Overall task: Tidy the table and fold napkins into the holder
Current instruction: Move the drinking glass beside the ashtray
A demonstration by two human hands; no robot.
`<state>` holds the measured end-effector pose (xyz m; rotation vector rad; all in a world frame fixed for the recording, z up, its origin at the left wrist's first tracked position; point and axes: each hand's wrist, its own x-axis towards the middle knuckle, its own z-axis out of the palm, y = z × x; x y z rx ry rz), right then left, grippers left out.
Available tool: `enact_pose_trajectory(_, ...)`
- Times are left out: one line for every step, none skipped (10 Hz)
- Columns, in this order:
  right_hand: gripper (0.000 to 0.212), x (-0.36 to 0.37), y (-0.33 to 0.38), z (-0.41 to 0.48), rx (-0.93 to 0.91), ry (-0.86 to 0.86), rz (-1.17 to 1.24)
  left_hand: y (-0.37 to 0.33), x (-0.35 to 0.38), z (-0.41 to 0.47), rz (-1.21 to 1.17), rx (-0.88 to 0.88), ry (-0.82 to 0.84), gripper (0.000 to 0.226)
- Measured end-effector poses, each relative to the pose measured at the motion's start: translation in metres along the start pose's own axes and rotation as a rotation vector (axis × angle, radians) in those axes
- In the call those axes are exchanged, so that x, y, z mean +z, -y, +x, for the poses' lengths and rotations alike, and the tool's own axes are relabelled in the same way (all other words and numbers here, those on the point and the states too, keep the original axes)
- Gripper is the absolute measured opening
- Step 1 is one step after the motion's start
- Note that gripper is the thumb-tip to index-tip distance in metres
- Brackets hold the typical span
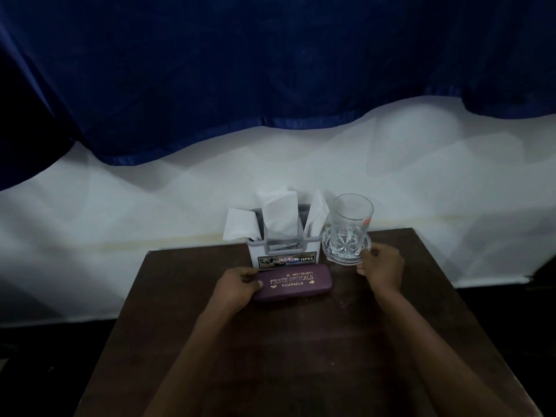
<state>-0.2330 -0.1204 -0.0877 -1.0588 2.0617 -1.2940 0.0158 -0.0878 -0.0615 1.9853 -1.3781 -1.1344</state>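
One napkin holder (284, 251), three napkins (279, 212) in it, at the worktop's (301, 341) 12 o'clock; one glass (350, 227) on one saucer (340, 260) at its 3 o'clock. Grip of the left hand (237, 284) clamps one spectacle case (296, 281), right hand (382, 264) pinches the saucer rim.

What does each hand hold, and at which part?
The left hand grips the purple spectacle case by its left end. The right hand seems to pinch the glass saucer at its near right rim.
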Motion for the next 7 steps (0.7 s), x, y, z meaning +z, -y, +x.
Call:
enact_pose_trajectory(0.012, 0.001, -0.001, 0.0, -0.016, 0.023, 0.0, 0.001, -0.001, 0.0, 0.008, -0.003, -0.001, 0.04)
enact_pose_trajectory(0.012, 0.001, -0.003, 0.0, -0.008, 0.041, 0.0, 0.001, 0.0, 0.002, 0.01, 0.003, 0.0, 0.039)
enact_pose_trajectory(0.01, 0.001, 0.0, 0.001, 0.045, 0.044, 0.041, 0.003, 0.0, 0.003, 0.001, 0.006, -0.014, 0.037)
enact_pose_trajectory(0.032, 0.0, 0.004, -0.003, 0.136, 0.007, 0.078, 0.005, 0.001, 0.005, -0.008, 0.019, -0.032, 0.034)
enact_pose_trajectory(0.027, -0.003, 0.011, -0.015, 0.127, -0.064, 0.005, 0.005, 0.0, 0.006, -0.017, 0.019, -0.041, 0.034)
enact_pose_trajectory(0.012, -0.011, 0.02, -0.025, 0.089, -0.029, -0.014, 0.007, -0.001, 0.006, -0.036, 0.017, -0.075, 0.035)
enact_pose_trajectory(0.006, -0.015, 0.031, -0.044, 0.02, 0.098, -0.032, 0.006, 0.002, -0.01, 0.012, 0.079, -0.138, 0.035)
